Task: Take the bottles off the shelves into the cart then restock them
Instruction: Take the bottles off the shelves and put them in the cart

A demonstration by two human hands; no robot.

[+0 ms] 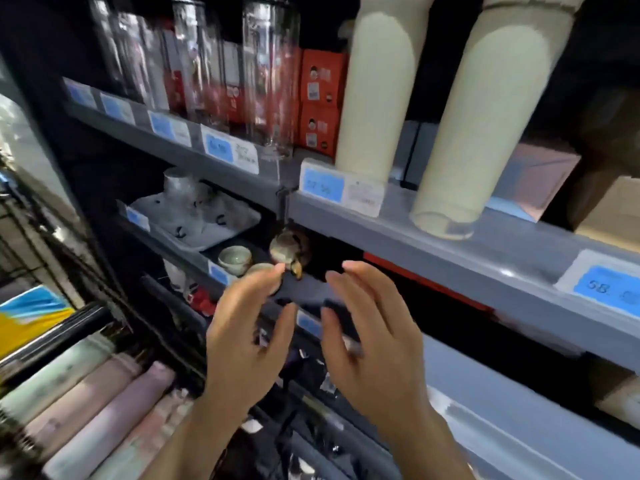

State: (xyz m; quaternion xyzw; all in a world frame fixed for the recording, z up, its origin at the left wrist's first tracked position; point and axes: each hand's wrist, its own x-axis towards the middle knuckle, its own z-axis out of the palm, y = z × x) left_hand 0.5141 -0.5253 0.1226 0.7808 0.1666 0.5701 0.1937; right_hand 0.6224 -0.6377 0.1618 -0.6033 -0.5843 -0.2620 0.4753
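Lying flat in cart (20,344) at lower left, pastel bottles (104,403) are seen, long axes toward shelving. Left hand (247,337) and right hand (374,341) are raised mid-frame, fingers spread, nothing held. Two cream bottles (446,109) stand upright on upper shelf (502,251), above and right; right hand is judged nearer.

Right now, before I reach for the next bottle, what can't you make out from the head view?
- Tall cream bottles: tops cut off by the upper frame edge.
- Blue price tag: second half cut off by the right edge.
- Pastel bottles lying in the cart: motion-blurred, count uncertain.
- Lower shelf behind both hands: dark, hidden.
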